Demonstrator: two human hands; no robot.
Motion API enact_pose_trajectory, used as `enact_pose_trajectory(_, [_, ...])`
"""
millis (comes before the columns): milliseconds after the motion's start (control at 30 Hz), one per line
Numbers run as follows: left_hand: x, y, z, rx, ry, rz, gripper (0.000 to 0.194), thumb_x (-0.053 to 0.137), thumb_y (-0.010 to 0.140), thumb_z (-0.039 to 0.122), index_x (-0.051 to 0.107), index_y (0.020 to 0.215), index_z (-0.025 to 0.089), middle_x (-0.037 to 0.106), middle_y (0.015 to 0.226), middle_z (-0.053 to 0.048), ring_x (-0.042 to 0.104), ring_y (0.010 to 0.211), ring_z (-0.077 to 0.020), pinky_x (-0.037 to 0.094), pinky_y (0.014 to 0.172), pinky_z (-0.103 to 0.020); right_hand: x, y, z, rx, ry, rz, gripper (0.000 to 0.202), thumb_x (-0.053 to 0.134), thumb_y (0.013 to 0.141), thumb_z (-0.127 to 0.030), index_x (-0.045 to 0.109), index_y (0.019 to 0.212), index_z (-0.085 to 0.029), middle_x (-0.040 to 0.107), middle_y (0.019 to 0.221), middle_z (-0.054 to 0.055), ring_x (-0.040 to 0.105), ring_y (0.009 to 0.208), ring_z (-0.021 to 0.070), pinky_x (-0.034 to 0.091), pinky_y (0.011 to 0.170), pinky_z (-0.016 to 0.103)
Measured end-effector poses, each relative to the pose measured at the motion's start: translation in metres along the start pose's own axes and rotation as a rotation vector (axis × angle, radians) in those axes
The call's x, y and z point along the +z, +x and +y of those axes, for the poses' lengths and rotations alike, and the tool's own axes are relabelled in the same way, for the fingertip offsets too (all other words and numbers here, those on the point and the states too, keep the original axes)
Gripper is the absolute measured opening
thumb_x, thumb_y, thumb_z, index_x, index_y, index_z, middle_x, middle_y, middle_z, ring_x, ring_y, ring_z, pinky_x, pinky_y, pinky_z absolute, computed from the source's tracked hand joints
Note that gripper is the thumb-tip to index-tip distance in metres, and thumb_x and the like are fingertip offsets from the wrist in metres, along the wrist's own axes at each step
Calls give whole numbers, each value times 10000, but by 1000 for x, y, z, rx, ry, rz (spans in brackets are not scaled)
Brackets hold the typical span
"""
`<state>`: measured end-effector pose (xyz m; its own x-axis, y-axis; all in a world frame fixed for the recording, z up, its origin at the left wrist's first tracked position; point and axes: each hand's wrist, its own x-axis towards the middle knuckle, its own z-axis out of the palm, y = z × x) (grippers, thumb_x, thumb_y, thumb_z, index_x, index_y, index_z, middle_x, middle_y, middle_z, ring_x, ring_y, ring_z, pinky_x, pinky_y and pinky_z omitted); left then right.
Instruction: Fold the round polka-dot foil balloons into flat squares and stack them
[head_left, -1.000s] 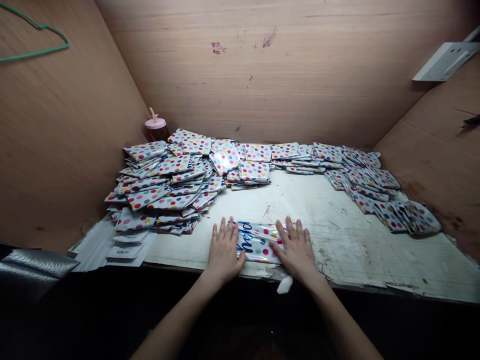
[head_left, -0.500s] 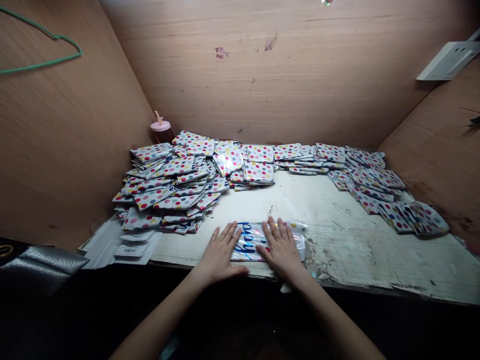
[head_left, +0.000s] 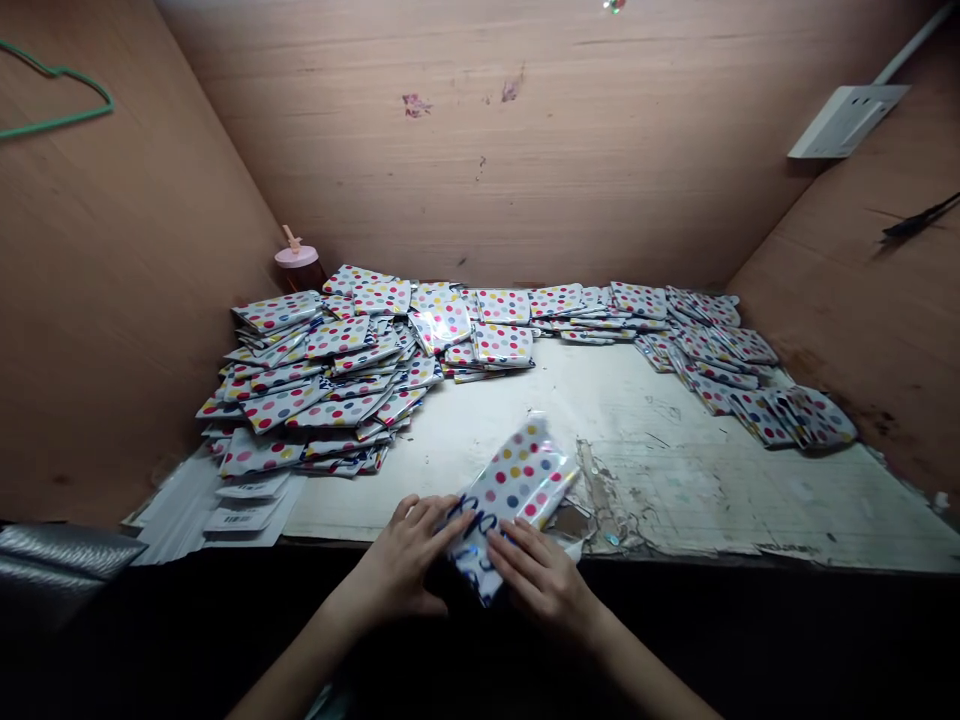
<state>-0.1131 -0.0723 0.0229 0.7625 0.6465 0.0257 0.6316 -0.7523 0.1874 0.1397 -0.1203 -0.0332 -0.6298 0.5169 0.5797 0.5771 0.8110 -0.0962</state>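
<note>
A folded glossy plastic piece [head_left: 525, 480], white with coloured polka dots and blue lettering, lies slantwise at the table's front edge. Its near corner juts out past the edge. My left hand [head_left: 409, 555] grips its left side, fingers over the lettered part and thumb low down. On the near right side, my right hand [head_left: 544, 575] has its fingers laid together over the plastic, its thumb hidden. A big heap of similar folded dotted pieces [head_left: 322, 380] is beyond my left hand.
More folded dotted pieces line the back [head_left: 502, 305] and the right side [head_left: 720, 360]. Labelled white packets [head_left: 247, 510] lie at the front left. A lidded cup [head_left: 298, 262] stands in the back left corner. Wooden panels [head_left: 450, 150] enclose the table [head_left: 675, 490], whose surface is torn near the front.
The dotted plastic has gone from flat and crosswise to slanted, its near corner drawn over the table edge. Both hands have moved nearer and changed from lying flat to gripping it.
</note>
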Motion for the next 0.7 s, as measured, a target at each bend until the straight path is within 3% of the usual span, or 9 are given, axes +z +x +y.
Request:
enact_pose_trajectory(67, [12, -2, 3, 148, -1, 110, 646, 638, 812, 254, 389, 1409, 253, 462, 1420, -100, 361, 1348, -279, 259, 1111, -484, -17, -18, 3, -68, 136, -28, 366, 477, 908, -152, 540, 1268, -116, 587, 1305, 95, 412, 1316, 266, 422, 1054, 471])
enact_pose_trajectory(133, [26, 0, 8, 297, -62, 235, 410, 497, 896, 129, 517, 1294, 227, 586, 1305, -68, 399, 1336, -224, 264, 1131, -449, -29, -34, 3, -26, 197, -32, 365, 495, 915, -171, 530, 1275, -125, 583, 1307, 109, 412, 1317, 267, 432, 1042, 470])
enact_pose_trajectory(233, [43, 8, 22, 330, -234, 372, 239, 464, 922, 140, 612, 1099, 198, 703, 1081, -59, 588, 1149, -185, 370, 1080, -404, -35, -45, 1, 100, 252, 7, 372, 499, 912, -153, 524, 1283, -161, 613, 1262, 124, 491, 1252, 249, 469, 994, 439])
enact_pose_trajectory(300, [47, 18, 34, 167, -360, 451, 179, 468, 916, 175, 616, 1015, 195, 717, 961, -57, 668, 953, -171, 467, 966, -369, -34, -40, 4, 270, 352, 98, 308, 464, 926, -174, 562, 1218, -186, 671, 1147, 109, 596, 1114, 225, 513, 912, 387])
enact_pose_trajectory(367, [45, 33, 45, -121, -477, 525, 174, 440, 920, 214, 592, 1001, 190, 700, 870, -55, 673, 812, -171, 520, 796, -322, -31, -26, 10, 576, 415, 180, 245, 411, 948, -237, 607, 1087, -186, 706, 944, 82, 669, 877, 197, 537, 754, 314])
enact_pose_trajectory(433, [41, 51, 52, -408, -560, 549, 259, 400, 935, 257, 521, 1149, 176, 671, 812, -41, 657, 725, -172, 504, 657, -279, -27, -9, 21, 918, 389, 192, 290, 376, 955, -325, 618, 888, -179, 653, 691, 32, 630, 619, 167, 479, 564, 261])
enact_pose_trajectory(500, [39, 71, 55, -592, -577, 506, 434, 382, 946, 286, 339, 1355, 149, 643, 774, -13, 637, 657, -166, 467, 588, -254, -22, 5, 33, 1139, 339, 147, 371, 376, 935, -415, 561, 706, -190, 541, 529, -8, 542, 481, 154, 377, 453, 248])
enact_pose_trajectory(600, [43, 94, 55, -703, -460, 460, 597, 401, 936, 264, 145, 1457, 123, 619, 744, 8, 613, 617, -165, 436, 578, -246, -15, 17, 44, 1246, 239, 125, 325, 406, 899, -432, 550, 738, -189, 518, 523, -10, 528, 476, 166, 352, 446, 254])
enact_pose_trajectory(700, [53, 106, 58, -743, -252, 464, 587, 435, 913, 205, 211, 1448, 115, 644, 780, -27, 617, 666, -189, 453, 658, -280, -8, 22, 45, 1172, -111, 228, 293, 409, 902, -316, 567, 1081, -144, 639, 832, 106, 617, 746, 235, 467, 627, 328])
